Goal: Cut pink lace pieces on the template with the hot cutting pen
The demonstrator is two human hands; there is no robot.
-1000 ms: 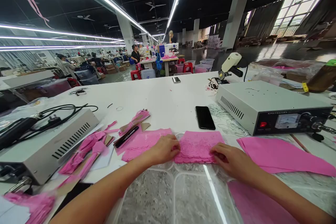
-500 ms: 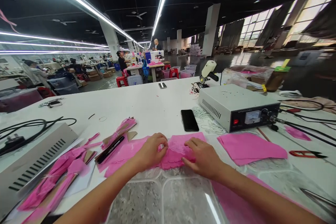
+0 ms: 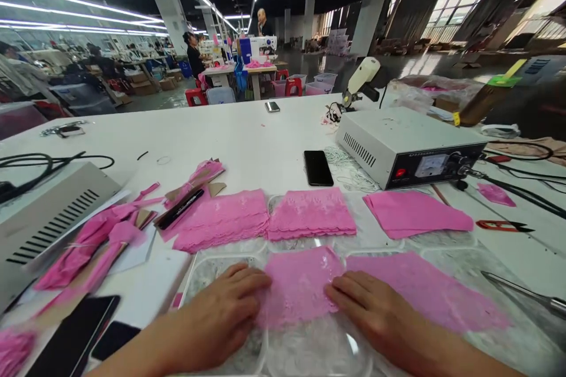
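Observation:
A single thin pink lace piece [image 3: 303,285] lies across a clear, panelled plastic mat [image 3: 318,353] in front of me. My left hand [image 3: 227,309] is closed on its left edge, thumb hidden. At its right edge, the bent fingers of my right hand [image 3: 374,306] grip the lace; that thumb is out of sight too. Just beyond are two stacks of scalloped pink lace, a left stack [image 3: 225,218] and a middle stack [image 3: 312,215]. Plain pink fabric pieces [image 3: 420,213] are piled to the right. Beside my right hand, a larger pink sheet [image 3: 424,288] lies flat.
A grey control box [image 3: 411,147] with a meter stands at the back right, a black phone [image 3: 318,168] beside it. Red-handled snips [image 3: 504,225] and a pointed metal tool [image 3: 522,291] lie right. At left are a vented box [image 3: 57,212], pink strips [image 3: 95,241] and a marker [image 3: 180,209].
Both hands have come back from the middle lace stack towards me, bringing one lace piece onto the mat. The camera view has tilted down.

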